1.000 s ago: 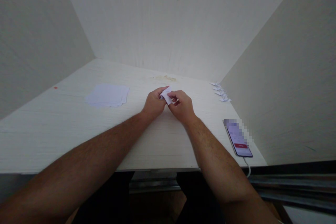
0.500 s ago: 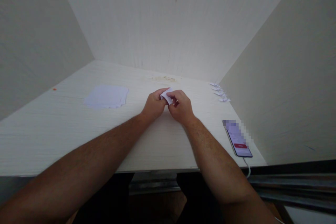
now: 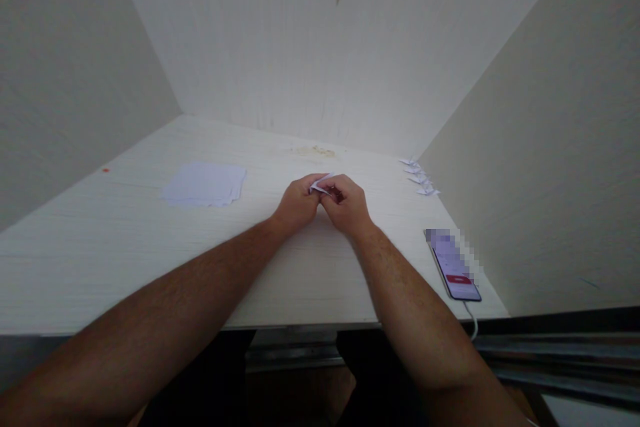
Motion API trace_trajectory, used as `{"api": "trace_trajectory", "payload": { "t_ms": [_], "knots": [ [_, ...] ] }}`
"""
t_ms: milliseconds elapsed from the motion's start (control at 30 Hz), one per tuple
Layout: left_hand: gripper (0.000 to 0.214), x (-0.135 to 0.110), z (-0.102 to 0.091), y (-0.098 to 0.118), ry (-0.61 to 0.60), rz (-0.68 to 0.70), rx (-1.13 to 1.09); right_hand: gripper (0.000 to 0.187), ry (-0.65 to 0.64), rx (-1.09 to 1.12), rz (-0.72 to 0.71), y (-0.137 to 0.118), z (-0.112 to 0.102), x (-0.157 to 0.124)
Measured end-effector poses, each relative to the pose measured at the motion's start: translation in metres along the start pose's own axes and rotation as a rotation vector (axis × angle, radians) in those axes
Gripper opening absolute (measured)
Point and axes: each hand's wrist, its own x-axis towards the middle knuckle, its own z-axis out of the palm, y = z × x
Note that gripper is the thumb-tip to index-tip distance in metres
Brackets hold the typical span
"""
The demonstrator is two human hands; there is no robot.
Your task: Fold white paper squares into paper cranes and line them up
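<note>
My left hand [image 3: 296, 203] and my right hand [image 3: 346, 205] meet at the middle of the pale wooden desk [image 3: 125, 247]. Both pinch a small folded piece of white paper [image 3: 320, 184] between their fingertips. Only a thin edge of the paper shows above my fingers; the rest is hidden by them. Both wrists rest on the desk.
A stack of white paper sheets [image 3: 205, 183] lies to the left. Several small folded paper pieces [image 3: 420, 177] sit at the back right by the wall. A phone [image 3: 454, 265] with a lit screen and a cable lies near the front right edge. Walls close in three sides.
The paper piece has been folded flatter and lower between my fingers, so less of it shows. My hands have closed together over it.
</note>
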Motion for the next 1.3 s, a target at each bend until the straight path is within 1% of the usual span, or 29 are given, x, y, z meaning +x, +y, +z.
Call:
{"api": "trace_trajectory", "payload": {
  "t_ms": [233, 333, 467, 567, 633, 700, 800, 900, 967, 1067, 1200, 1300],
  "knots": [
    [0.033, 0.0003, -0.0002, 0.0034, -0.039, 0.011, 0.002, 0.015, -0.046, -0.006, 0.050, -0.0007, 0.0000, 0.0021],
    [0.033, 0.0011, 0.0002, 0.0006, -0.038, 0.015, -0.003, 0.016, -0.037, -0.013, 0.058, -0.0012, 0.0005, 0.0018],
    [0.038, 0.0017, -0.0002, 0.0004, 0.018, -0.022, -0.003, 0.013, -0.004, -0.058, 0.099, -0.0004, 0.0011, 0.0001],
    [0.037, 0.0012, -0.0008, 0.0028, 0.046, -0.030, -0.010, 0.008, 0.024, -0.089, 0.139, 0.0013, 0.0019, -0.0008],
    [0.036, 0.0006, -0.0007, 0.0035, 0.044, -0.034, -0.030, 0.007, 0.032, -0.095, 0.143, 0.0020, 0.0023, -0.0009],
    [0.038, 0.0001, 0.0002, 0.0028, 0.017, -0.043, -0.059, 0.008, 0.025, -0.094, 0.140, 0.0021, 0.0023, -0.0007],
    [0.034, -0.0003, 0.0027, 0.0004, -0.008, -0.092, -0.093, 0.010, 0.010, -0.102, 0.133, 0.0023, 0.0010, 0.0000],
    [0.025, -0.0005, 0.0050, -0.0009, 0.030, -0.182, -0.089, 0.012, 0.013, -0.156, 0.134, 0.0039, -0.0005, 0.0001],
    [0.020, -0.0007, 0.0058, -0.0004, 0.049, -0.216, -0.072, 0.012, 0.013, -0.191, 0.153, 0.0049, -0.0008, -0.0003],
    [0.017, -0.0013, 0.0061, 0.0014, 0.053, -0.234, -0.057, 0.013, 0.015, -0.194, 0.209, 0.0043, -0.0003, -0.0009],
    [0.017, -0.0013, 0.0062, 0.0012, 0.040, -0.250, -0.073, 0.013, 0.022, -0.142, 0.299, 0.0011, 0.0002, -0.0007],
    [0.017, -0.0009, 0.0067, -0.0001, 0.038, -0.263, -0.078, 0.013, 0.040, -0.125, 0.331, -0.0004, 0.0002, 0.0001]
  ]
}}
